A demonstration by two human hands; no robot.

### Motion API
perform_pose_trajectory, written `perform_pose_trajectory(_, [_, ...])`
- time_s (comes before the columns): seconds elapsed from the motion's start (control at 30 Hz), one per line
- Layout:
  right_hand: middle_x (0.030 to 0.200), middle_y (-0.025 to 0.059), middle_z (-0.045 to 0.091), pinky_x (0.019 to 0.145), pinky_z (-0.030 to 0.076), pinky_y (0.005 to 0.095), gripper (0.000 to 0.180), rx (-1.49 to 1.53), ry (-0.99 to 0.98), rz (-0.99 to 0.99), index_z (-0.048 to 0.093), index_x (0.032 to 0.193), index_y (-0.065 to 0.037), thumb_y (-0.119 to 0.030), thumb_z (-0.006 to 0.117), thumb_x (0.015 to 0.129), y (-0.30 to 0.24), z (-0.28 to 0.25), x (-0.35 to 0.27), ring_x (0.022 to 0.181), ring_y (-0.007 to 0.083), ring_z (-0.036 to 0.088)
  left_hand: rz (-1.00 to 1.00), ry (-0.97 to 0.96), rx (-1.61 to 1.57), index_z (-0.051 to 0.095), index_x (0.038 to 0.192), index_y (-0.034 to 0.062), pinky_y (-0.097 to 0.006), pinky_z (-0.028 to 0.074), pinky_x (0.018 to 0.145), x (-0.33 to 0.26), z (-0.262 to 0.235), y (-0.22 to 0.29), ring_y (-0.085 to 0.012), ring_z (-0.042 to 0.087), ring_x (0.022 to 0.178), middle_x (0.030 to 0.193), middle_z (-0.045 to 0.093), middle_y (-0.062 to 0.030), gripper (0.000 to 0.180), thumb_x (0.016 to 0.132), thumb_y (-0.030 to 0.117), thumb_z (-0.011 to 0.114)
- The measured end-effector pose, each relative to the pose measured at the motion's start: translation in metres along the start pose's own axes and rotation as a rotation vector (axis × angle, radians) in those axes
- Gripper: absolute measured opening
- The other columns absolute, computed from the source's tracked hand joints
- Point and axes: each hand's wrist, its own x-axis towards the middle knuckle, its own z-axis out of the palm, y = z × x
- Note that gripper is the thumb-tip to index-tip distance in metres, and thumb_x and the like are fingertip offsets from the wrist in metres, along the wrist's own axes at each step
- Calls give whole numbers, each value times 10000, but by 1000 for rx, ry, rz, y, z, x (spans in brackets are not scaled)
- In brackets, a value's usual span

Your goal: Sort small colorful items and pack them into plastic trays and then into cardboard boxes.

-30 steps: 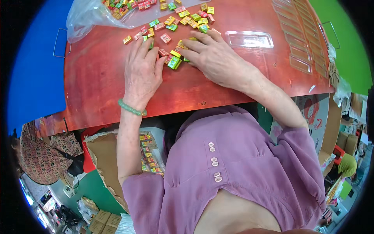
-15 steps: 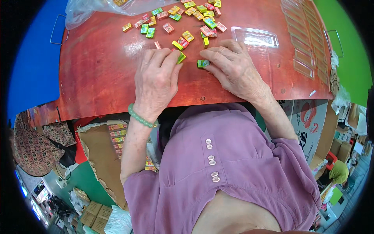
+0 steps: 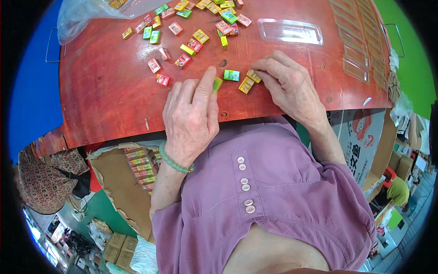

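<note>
Small coloured packets lie scattered on the red table [image 3: 109, 96], and a few of them sit right at the person's fingertips. Left hand [image 3: 191, 116] rests palm down at the near edge of the table, fingers loosely together, its forefinger stretched forward with the tip touching a small green packet [image 3: 217, 83]; whether the thumb also grips that packet cannot be told. A green bead bracelet [image 3: 172, 161] circles the left wrist.

Right hand [image 3: 289, 86] lies just beside the left, to its right, palm down with fingers curled inward. Its fingertips touch a yellow packet [image 3: 253, 76], and a second yellow packet [image 3: 246, 85] lies just below that one, close under the fingers. A green packet with a picture face [image 3: 231, 75] sits between the two hands, nearer the right fingertips, touching neither hand as far as can be seen.

Beyond both hands, farther up the table, a loose spread of red, yellow and green packets [image 3: 191, 41] covers the surface. A clear plastic tray [image 3: 290, 31] lies beyond the right hand, and a clear plastic bag [image 3: 86, 18] lies beyond and left of the left hand. Below the left forearm, off the table edge, an open cardboard box [image 3: 118, 173] holds stacked packets
</note>
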Motion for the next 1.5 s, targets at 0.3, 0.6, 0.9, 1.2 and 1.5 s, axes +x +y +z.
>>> perform_pose_trajectory(0.3, [1203, 148, 604, 851, 566, 397, 305, 2, -157, -5, 652, 1245, -17, 3, 604, 945, -10, -15, -2, 1011, 329, 678, -158, -24, 12, 658, 1199, -5, -422, 511, 695, -6, -8, -8, -309, 600, 804, 876, 583, -129, 410, 829, 107, 796])
perform_pose_trajectory(0.6, [1204, 152, 595, 850, 561, 404, 411, -42, -88, 80, 624, 1284, -14, -120, 735, 903, -22, -11, -20, 1025, 335, 661, -21, -61, -11, 634, 1262, -3, -429, 553, 773, 3, -14, -9, -328, 647, 936, 1082, 587, -151, 512, 816, 160, 824])
perform_pose_trajectory(0.9, [1119, 155, 592, 822, 551, 427, 364, -74, -15, 79, 642, 1214, -10, -95, 754, 878, -27, 15, -15, 986, 351, 653, -7, -110, -169, 639, 1185, -6, -442, 547, 775, 10, -5, -11, -339, 642, 963, 1056, 597, -151, 393, 822, 49, 782])
perform_pose_trajectory(1.2, [1114, 158, 597, 845, 536, 441, 301, -86, -74, 106, 642, 1207, -23, -72, 693, 914, -29, 9, -7, 1003, 367, 644, -67, -46, -55, 610, 1009, 19, -453, 532, 739, 6, 0, 1, -340, 622, 896, 984, 569, -135, 227, 828, 41, 747])
perform_pose_trajectory(1.5, [1104, 166, 591, 829, 538, 442, 316, -101, -80, 77, 634, 1197, -9, -62, 712, 896, -33, 10, -12, 983, 372, 639, -150, -83, -148, 611, 1023, 8, -449, 532, 748, -3, 1, 9, -339, 615, 901, 981, 564, -139, 341, 779, 114, 824])
